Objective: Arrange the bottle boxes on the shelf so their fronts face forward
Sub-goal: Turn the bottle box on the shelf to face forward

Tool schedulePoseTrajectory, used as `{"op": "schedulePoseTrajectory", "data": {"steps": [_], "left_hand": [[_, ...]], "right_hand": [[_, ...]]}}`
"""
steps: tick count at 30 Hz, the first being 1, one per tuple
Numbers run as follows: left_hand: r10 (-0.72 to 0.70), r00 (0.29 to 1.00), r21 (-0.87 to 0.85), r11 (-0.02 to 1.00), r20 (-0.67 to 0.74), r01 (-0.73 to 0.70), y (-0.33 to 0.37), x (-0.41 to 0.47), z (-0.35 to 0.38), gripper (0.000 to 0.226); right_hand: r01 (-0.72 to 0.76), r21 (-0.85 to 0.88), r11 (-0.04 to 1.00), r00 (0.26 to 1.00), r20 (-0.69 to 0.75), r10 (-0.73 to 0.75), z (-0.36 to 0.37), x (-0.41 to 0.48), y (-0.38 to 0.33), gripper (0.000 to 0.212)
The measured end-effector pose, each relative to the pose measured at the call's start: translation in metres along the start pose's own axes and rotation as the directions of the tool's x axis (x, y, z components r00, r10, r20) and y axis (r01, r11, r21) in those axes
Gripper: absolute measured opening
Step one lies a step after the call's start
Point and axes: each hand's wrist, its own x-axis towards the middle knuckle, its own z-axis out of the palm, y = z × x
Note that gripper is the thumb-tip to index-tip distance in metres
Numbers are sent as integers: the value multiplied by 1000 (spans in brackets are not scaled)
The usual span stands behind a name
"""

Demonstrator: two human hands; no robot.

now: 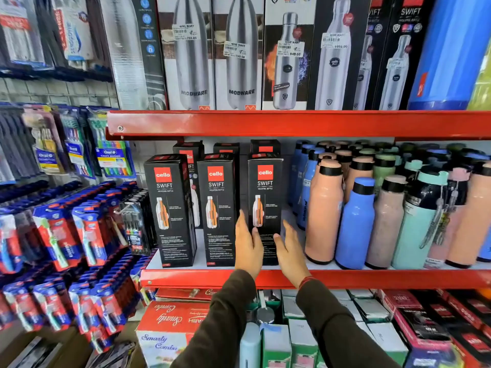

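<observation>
Three black Cello Swift bottle boxes stand in a front row on the red middle shelf [186, 278]: a left box [170, 208], a middle box [216, 208] and a right box [264, 197]. All three show the same printed face toward me. More such boxes [188, 155] stand behind them. My left hand [248, 248] lies flat against the right box's left side, fingers up. My right hand [291, 251] is at its lower right edge, fingers spread. Both hands bracket that box near its base; it stands upright on the shelf.
Loose peach, blue and mint bottles [356, 221] crowd the shelf right of the boxes. The upper shelf [265, 123] carries steel-bottle boxes. Toothbrush packs [79, 235] hang at the left. Red and green cartons [170, 320] fill the shelf below.
</observation>
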Motion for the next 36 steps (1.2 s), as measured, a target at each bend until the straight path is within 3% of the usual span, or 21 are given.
{"op": "schedulePoseTrajectory", "data": {"steps": [5,12,17,23,29,33,36], "left_hand": [[-200,980,-24,980,5,200,-13,1,3,49],[-197,978,-107,976,-63,190,-20,4,2,42],[-214,974,-271,944,-69,188,-5,5,2,35],[-228,970,-357,916,-82,185,5,-2,4,30],[-142,984,-206,971,-105,118,5,10,5,42],[-164,985,-138,976,58,170,-2,24,5,57],[-204,973,-102,971,109,215,-7,27,2,52]], "right_hand": [[-19,33,999,999,38,18,9,4,14,50],[35,-5,999,999,12,-35,8,6,20,64],[109,-10,994,990,-90,-110,2,12,7,84],[88,22,996,978,-191,-83,-3,18,-2,93],[88,70,994,980,-187,-74,-11,20,-5,96],[85,76,994,990,-118,-76,-18,23,-6,96],[80,60,995,996,-42,-78,-21,25,-5,94]]}}
